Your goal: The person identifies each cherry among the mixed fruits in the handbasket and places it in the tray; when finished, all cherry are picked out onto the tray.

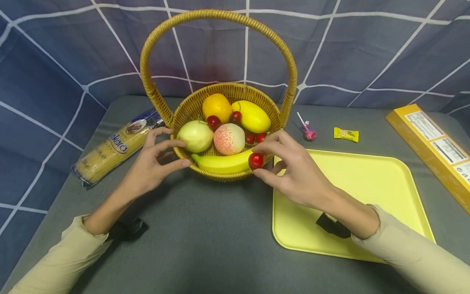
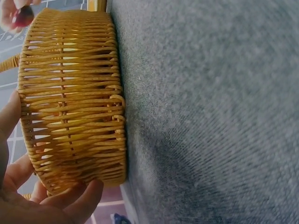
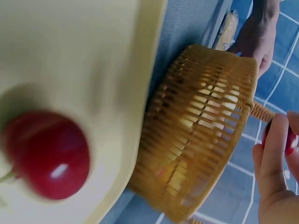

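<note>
A red cherry (image 1: 256, 161) is pinched between the thumb and fingers of my right hand (image 1: 299, 173), over the front right rim of a wicker basket (image 1: 229, 177). My left hand (image 1: 148, 165) grips the basket's left rim, its fingers on the woven side in the left wrist view. Inside lie a banana (image 1: 222, 163), a peach (image 1: 229, 139), a pale green round fruit (image 1: 196, 136), an orange (image 1: 217, 107), a yellow oval fruit (image 1: 251, 116) and several cherries (image 1: 213, 122). Another cherry (image 3: 49, 154) lies on the yellow tray (image 3: 119, 154), hidden from the head view by my right arm.
The basket's tall handle (image 1: 220, 15) arches over the fruit. A pasta packet (image 1: 117, 147) lies at the left. Behind the tray are a lollipop (image 1: 308, 132) and a yellow-wrapped candy (image 1: 346, 134). An orange-yellow box (image 1: 433, 143) stands at the far right, near the tiled-pattern cloth (image 1: 352, 49).
</note>
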Demonstrator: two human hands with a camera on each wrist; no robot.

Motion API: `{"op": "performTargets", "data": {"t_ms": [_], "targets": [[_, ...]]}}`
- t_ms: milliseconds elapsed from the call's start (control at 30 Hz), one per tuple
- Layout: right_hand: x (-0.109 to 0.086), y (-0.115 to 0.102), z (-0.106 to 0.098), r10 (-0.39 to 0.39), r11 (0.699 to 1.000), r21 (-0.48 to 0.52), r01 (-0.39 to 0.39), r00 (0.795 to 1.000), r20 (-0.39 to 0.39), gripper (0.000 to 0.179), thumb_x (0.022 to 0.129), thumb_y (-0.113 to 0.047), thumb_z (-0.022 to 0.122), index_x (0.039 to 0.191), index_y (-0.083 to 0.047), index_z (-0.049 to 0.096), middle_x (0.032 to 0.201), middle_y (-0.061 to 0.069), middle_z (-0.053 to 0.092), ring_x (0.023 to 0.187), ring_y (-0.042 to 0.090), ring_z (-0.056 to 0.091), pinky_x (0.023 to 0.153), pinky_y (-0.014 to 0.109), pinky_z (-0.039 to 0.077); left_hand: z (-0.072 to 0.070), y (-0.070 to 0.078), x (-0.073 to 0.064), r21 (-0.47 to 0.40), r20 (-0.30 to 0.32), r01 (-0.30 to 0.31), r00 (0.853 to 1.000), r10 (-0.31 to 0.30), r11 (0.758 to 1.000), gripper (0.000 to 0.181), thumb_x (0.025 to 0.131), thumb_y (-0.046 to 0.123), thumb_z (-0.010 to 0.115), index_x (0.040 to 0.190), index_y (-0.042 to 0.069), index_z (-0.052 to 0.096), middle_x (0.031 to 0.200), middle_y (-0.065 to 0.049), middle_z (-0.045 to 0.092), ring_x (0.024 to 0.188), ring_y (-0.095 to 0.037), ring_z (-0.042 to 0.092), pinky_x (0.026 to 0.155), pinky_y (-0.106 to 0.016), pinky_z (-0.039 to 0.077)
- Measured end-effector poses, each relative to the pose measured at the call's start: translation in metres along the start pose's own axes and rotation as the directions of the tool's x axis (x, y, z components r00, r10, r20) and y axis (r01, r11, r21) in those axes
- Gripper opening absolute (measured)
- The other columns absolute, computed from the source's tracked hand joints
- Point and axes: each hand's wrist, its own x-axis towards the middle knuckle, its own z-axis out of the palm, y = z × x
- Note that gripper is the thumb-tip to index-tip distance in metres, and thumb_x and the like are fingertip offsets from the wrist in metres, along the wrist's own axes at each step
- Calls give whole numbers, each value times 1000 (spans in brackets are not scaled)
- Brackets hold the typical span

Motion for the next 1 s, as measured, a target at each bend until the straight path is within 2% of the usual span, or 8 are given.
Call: {"op": "performTargets", "data": {"t_ms": [100,233,367,467,700,1000], "targets": [[-14,4,-9,49,999,10,-49,999,-20,34,77,4,81,108,-7,71,102,-2,55,95,16,56,62,25,58,0,0,0,0,3,1,1000,-1,1000,36,85,6,78,119,-2,65,145,-13,26,134,-35,26,103,-63,39],[-31,11,-22,64,998,25,-64,998,-17,35,77,8,80,107,-7,72,102,-3,57,90,14,57,59,24,58,0,0,0,0,4,0,1000,0,1000,36,86,5,77,119,-2,65,144,-13,26,134,-35,26,103,-62,39],[-45,18,-34,73,997,-1,-73,997,0,34,78,9,79,107,-7,72,101,-3,58,88,11,57,61,23,58,0,0,0,7,2,-3,1000,3,1000,36,86,6,77,119,-2,66,144,-13,26,134,-35,26,103,-63,39],[-54,24,-41,96,994,-46,-95,995,11,36,77,10,79,108,-7,71,101,-4,60,91,10,57,67,22,58,0,-1,0,12,3,-5,1000,5,1000,35,86,6,77,119,-2,66,144,-13,26,134,-35,26,103,-63,39],[-69,39,-50,183,969,-182,-168,981,68,35,78,8,78,106,-11,69,98,-7,62,89,10,61,69,22,58,0,-1,0,-1,10,-3,1000,3,1000,36,86,5,77,119,-2,65,145,-13,25,134,-35,25,103,-63,38],[-72,51,-53,284,920,-316,-232,950,128,28,79,-1,81,100,-15,69,91,-8,61,83,11,63,71,31,57,0,0,0,8,8,-6,1000,6,1000,33,85,6,78,115,-2,66,145,-13,25,134,-36,24,101,-66,39]]}}
